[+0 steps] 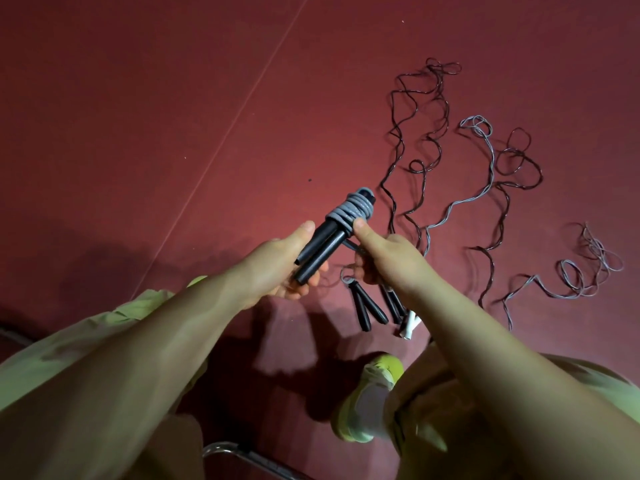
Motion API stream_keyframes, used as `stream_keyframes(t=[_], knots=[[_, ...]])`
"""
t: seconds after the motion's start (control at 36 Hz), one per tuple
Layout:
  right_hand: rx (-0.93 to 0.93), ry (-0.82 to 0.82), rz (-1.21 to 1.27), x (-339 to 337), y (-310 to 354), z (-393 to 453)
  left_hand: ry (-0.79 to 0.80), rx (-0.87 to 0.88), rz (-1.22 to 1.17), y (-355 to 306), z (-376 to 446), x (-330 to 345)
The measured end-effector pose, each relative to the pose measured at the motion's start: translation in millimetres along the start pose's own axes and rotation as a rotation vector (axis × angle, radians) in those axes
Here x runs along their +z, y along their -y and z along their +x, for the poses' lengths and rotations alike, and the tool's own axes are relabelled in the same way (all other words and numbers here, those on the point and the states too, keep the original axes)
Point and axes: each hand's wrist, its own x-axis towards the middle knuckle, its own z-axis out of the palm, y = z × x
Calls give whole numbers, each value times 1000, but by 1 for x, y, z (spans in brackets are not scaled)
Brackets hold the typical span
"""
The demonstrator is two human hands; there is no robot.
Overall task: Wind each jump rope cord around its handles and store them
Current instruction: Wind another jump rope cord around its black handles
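Two black handles (320,245) are held side by side above the red floor, with grey cord (349,211) wound in several turns around their upper part. My left hand (277,268) grips the lower ends of the handles. My right hand (384,252) presses its thumb against the wound cord and holds the cord's free end in its fingers. On the floor beyond lie more ropes: a dark cord (417,133), a grey cord (485,161) and another grey tangle (588,268), all loose. Their black handles (369,311) and a white handle (408,323) lie under my right wrist.
The floor is a dark red mat (173,116) with a pale seam line running diagonally. My foot in a yellow-green shoe (370,396) rests at the bottom middle. A chrome tube of a chair or frame (225,448) shows at the bottom edge.
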Motion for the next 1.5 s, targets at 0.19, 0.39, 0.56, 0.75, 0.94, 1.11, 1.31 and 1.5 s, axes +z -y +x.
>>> stream_keyframes(t=[0.19,0.39,0.56,0.75,0.94,1.11,1.31,1.5], knots=[[97,147,123,4,-1,-1,-204,137,310,12,9,-7],[132,186,110,7,-3,-1,-250,187,475,10,5,-8],[44,120,82,6,-1,-2,-216,226,507,9,3,-6],[-56,104,162,4,2,-2,153,9,64,1,-10,2],[-181,291,250,4,2,-4,622,-168,-407,-4,-16,1],[-193,343,204,6,7,-7,554,-193,-381,-9,-20,1],[-102,242,-65,1,6,-5,337,-228,-243,-8,-15,1],[-28,204,-98,3,4,-7,229,-220,-150,-2,-9,3]])
